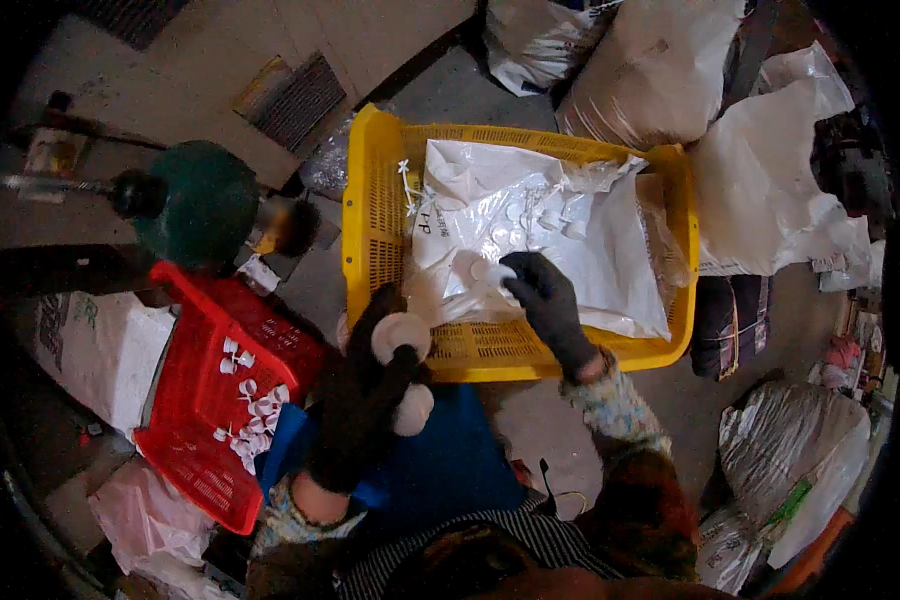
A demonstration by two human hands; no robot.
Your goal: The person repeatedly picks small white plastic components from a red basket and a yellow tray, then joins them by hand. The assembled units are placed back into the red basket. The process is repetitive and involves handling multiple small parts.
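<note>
My left hand, in a dark glove, is closed around a round white plastic piece at the near left corner of the yellow basket. A second pale round piece shows just below it, against the same hand. Over the basket, my right hand, in a grey glove, pinches a small white plastic piece between thumb and fingers. Inside the basket lies a white woven sack with several small white plastic parts on it. A white branched strip rests by the left wall.
To the left, a tilted red basket holds several small white plastic parts. Behind it stands a dark green rounded object on a machine. Full white sacks crowd the far right, and a plastic-wrapped bundle sits at the near right.
</note>
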